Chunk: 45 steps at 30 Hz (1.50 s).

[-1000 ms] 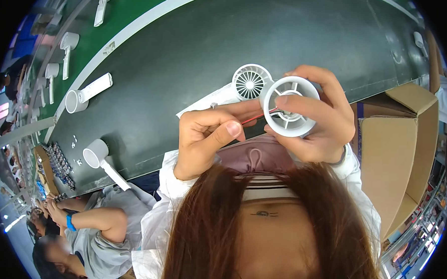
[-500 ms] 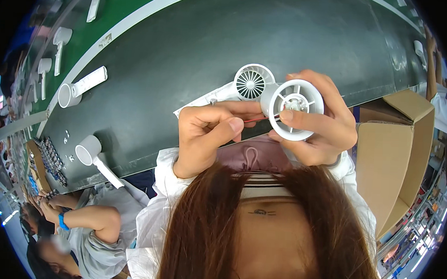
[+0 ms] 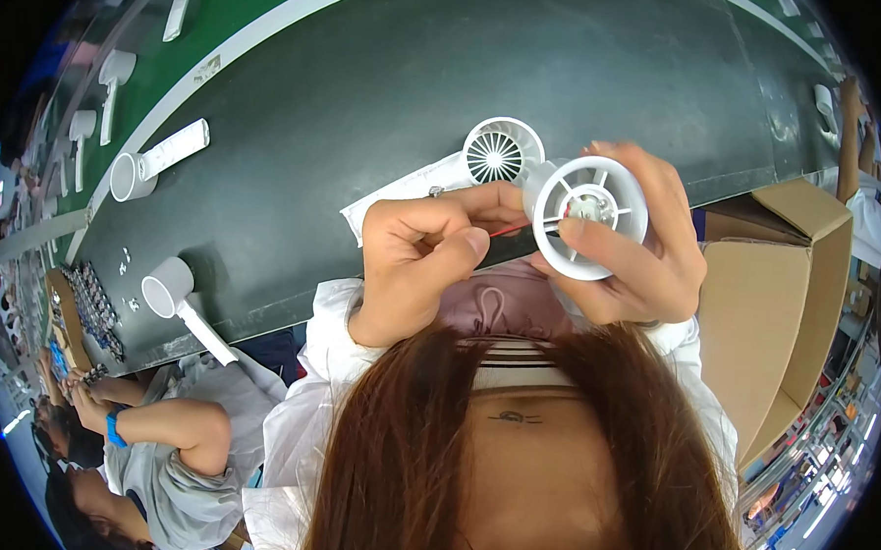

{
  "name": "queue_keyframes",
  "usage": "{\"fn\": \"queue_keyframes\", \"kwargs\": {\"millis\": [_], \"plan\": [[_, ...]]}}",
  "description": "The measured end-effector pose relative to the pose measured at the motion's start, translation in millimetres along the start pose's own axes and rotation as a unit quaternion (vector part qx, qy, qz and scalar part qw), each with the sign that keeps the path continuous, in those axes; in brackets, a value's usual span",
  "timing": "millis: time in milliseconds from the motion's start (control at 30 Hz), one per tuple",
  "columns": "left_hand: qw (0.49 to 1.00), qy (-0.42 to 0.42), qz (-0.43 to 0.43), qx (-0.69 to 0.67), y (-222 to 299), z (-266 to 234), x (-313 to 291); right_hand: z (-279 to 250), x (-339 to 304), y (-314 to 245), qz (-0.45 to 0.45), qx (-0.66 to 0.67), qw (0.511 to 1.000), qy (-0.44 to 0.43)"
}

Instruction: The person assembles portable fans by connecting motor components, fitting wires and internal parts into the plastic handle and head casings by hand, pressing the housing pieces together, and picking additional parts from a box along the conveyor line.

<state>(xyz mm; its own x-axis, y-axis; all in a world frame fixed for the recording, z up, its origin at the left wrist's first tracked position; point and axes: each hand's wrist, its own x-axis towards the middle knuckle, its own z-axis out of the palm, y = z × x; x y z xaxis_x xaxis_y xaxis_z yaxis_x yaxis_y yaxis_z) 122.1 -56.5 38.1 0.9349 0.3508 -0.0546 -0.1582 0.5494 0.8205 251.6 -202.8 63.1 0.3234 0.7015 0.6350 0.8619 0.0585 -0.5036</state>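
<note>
Above the long dark-green worktable, the right hand curls its fingers around a white spoked plastic cylinder; at its nine o'clock, the left hand pinches a thin red wire. Gentle tension seems wise.

Smooth white plastic with a soft gloss marks the round spoked housing at a workbench, where a thin red wire shows a slick, plastic-looking coat. Behind it, a slatted grille shares the pale moulded plastic finish. The dark green bench top looks smooth and mostly matt, with a dull sheen and scuffs toward its far right. Dry, matt brown cardboard forms the open box; soft, creased white cloth makes the sleeve. Small parts at far left glint like metal, though blur makes that uncertain.
</note>
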Motion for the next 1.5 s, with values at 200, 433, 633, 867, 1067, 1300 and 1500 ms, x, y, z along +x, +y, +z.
{"fn": "queue_keyframes", "kwargs": {"millis": [200, 433, 633, 867, 1067, 1300, 1500], "plan": [[0.832, 0.114, 0.22, 0.496, -10.7, 9.1, 4.5, 2.4, 3.7, -1.0, -0.031, -0.057, 0.998, -0.021], [0.672, 0.137, 0.313, 0.657, -15.5, -4.2, 13.4, -2.0, 13.1, 11.4, -0.045, -0.15, 0.988, -0.017], [0.662, 0.134, 0.298, 0.674, -12.2, -28.5, 9.3, -2.4, 27.5, 18.4, -0.043, -0.175, 0.982, -0.059], [0.672, 0.097, 0.26, 0.687, -17.0, -30.0, 17.8, 13.2, 38.7, 19.7, -0.05, -0.146, 0.981, -0.118], [0.703, 0.091, 0.225, 0.669, -19.0, -27.7, 20.0, 23.5, 48.1, 23.7, -0.07, -0.098, 0.976, -0.18], [0.775, 0.051, 0.137, 0.616, -2.9, -18.6, 17.6, 16.9, 52.7, 24.3, -0.026, 0.037, 0.984, -0.17], [0.766, 0.049, 0.139, 0.626, -3.2, -11.5, 13.2, 14.7, 49.8, 38.9, 0.016, 0.189, 0.967, -0.173]]}}
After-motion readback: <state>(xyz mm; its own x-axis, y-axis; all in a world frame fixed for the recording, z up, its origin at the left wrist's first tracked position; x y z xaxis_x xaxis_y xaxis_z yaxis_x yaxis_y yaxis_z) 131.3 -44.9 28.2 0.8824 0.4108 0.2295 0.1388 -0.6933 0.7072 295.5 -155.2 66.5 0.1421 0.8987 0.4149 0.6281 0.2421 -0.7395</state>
